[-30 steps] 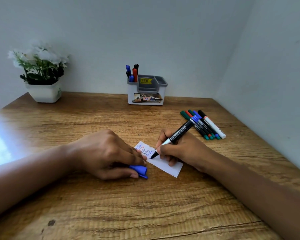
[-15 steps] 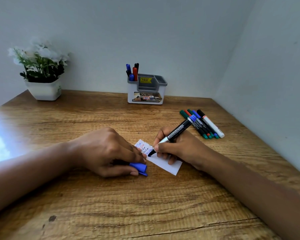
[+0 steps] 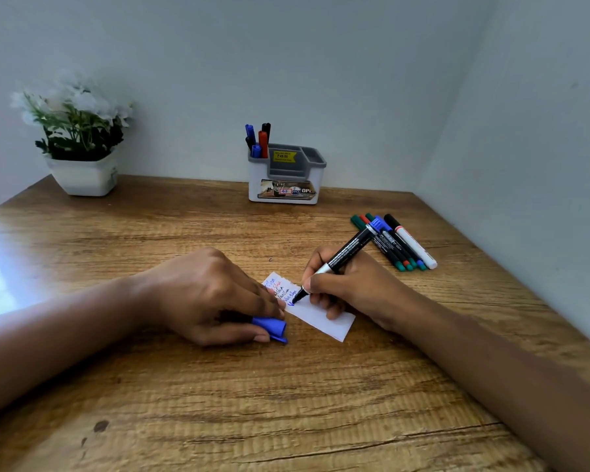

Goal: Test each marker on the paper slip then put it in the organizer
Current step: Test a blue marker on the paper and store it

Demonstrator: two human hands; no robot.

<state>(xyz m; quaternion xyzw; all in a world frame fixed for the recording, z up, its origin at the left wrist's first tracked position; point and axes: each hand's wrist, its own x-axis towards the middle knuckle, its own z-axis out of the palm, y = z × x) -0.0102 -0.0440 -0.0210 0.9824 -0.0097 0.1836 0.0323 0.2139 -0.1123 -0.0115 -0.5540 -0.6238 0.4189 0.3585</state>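
Note:
My right hand (image 3: 348, 291) grips an uncapped blue marker (image 3: 346, 253), its tip touching the white paper slip (image 3: 321, 318) at the table's middle. Several lines of coloured writing fill the slip's left end. My left hand (image 3: 212, 294) rests on the slip's left edge and holds the blue cap (image 3: 269, 328) between thumb and fingers. A white and grey organizer (image 3: 286, 185) stands at the back wall with several markers upright in its left compartment. Several capped markers (image 3: 399, 247) lie in a row to the right.
A white pot of white flowers (image 3: 79, 165) stands at the back left corner. Walls close the table at the back and the right. A bright patch of light falls on the left edge.
The marker tip has moved a little down and left along the slip, leaving a fresh blue stroke. My left hand has stayed in place with the cap.

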